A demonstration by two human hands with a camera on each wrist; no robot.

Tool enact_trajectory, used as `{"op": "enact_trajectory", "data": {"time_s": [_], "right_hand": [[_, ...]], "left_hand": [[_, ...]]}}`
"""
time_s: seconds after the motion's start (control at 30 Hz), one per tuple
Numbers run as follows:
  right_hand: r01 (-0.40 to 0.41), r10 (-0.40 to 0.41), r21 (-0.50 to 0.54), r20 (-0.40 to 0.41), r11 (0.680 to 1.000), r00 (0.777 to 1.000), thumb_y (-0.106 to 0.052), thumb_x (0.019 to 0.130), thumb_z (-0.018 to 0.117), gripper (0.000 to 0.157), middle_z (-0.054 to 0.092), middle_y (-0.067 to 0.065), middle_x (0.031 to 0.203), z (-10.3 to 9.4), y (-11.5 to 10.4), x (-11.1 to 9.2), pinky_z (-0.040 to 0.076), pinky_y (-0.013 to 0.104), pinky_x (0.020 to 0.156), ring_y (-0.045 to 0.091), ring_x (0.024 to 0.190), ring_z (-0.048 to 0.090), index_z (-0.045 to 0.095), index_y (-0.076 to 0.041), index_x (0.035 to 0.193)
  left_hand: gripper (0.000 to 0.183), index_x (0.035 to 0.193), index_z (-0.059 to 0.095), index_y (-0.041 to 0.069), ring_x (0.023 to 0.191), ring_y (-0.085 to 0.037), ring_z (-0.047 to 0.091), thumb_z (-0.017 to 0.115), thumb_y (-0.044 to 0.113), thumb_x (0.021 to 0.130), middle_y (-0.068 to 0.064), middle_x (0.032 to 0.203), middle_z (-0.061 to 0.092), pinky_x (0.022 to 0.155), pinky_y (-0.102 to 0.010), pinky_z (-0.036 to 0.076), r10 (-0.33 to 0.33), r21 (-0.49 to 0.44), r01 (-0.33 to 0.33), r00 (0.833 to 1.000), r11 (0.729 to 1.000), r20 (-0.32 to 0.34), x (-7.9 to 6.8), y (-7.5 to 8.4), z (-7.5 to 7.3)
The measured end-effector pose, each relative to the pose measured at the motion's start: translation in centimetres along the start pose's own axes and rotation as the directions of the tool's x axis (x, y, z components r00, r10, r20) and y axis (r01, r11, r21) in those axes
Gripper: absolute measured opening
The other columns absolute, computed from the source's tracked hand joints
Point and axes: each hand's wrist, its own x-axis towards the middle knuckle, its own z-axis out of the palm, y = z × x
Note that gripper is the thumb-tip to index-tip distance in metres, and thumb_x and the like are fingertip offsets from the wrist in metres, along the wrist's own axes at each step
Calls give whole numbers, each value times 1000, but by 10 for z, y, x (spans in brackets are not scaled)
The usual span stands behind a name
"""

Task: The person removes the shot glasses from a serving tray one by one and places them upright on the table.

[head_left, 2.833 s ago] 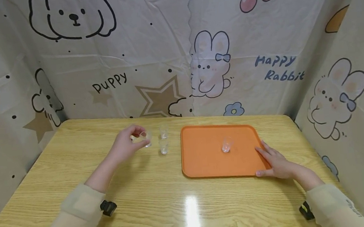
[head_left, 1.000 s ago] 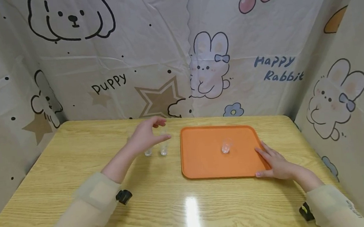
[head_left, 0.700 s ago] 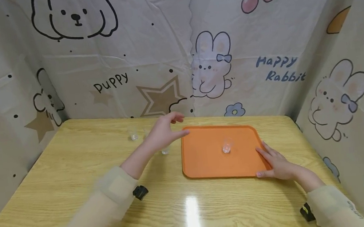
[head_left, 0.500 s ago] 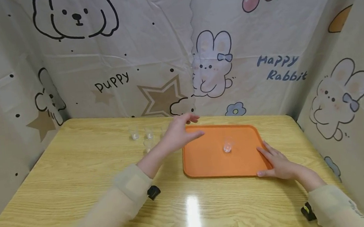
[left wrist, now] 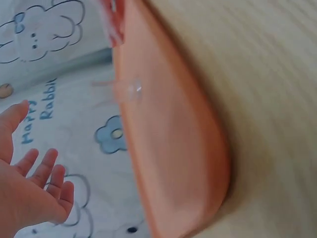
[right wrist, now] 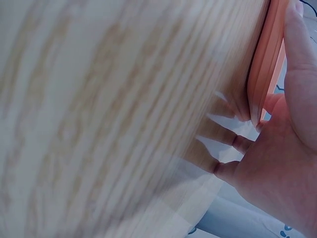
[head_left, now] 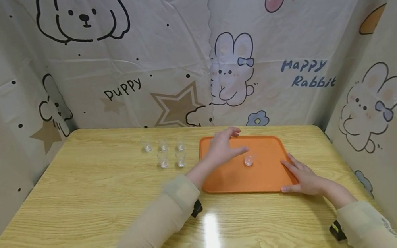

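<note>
A small clear shot glass (head_left: 248,160) stands on the orange tray (head_left: 261,180). My left hand (head_left: 220,149) is above the tray's left half, thumb and fingers spread apart with nothing between them, just left of that glass. In the left wrist view the same glass (left wrist: 132,90) looks blurred, and the left hand (left wrist: 32,183) is apart from it. My right hand (head_left: 304,177) rests at the tray's front right corner, thumb on the front edge and fingers stretched along the right rim. The right wrist view has this hand (right wrist: 277,163) against the tray wall (right wrist: 265,64).
Several more clear shot glasses stand in two rows left of the tray, among them a front one (head_left: 181,158) and a back left one (head_left: 147,145). A printed curtain (head_left: 176,42) hangs behind the wooden table (head_left: 85,214) and along both sides.
My left hand let go of a shot glass among those on the left, then moved right, fingers spread, over the tray. The right hand and the tray have stayed in place.
</note>
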Motion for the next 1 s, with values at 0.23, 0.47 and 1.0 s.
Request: {"op": "enact_trajectory", "data": {"time_s": [0.23, 0.47, 1.0], "right_hand": [[-5, 5, -4, -2, 1000, 1000, -43, 78, 73, 97, 3, 32, 151, -1, 1, 0, 16, 72, 99, 56, 132, 12, 24, 8, 144], [-10, 10, -1, 0, 1000, 1000, -43, 78, 73, 97, 3, 31, 152, -2, 0, -1, 15, 72, 99, 56, 133, 11, 23, 7, 145], [2, -2, 0, -7, 1000, 1000, -43, 78, 73, 97, 4, 33, 151, -1, -1, -1, 16, 71, 99, 56, 132, 12, 24, 8, 144]], "left_hand": [[60, 130, 53, 16, 113, -19, 47, 74, 40, 80, 2, 121, 61, 100, -43, 31, -41, -19, 43, 997, 999, 64, 7, -7, 33], [51, 126, 55, 19, 110, -18, 47, 74, 34, 81, 5, 114, 63, 98, -42, 29, -104, 2, 105, 989, 994, 101, 10, -12, 53], [32, 114, 59, 15, 83, -11, 51, 70, 25, 86, 4, 96, 61, 80, -29, 36, -101, -38, 106, 990, 994, 99, 11, -14, 59]]}}
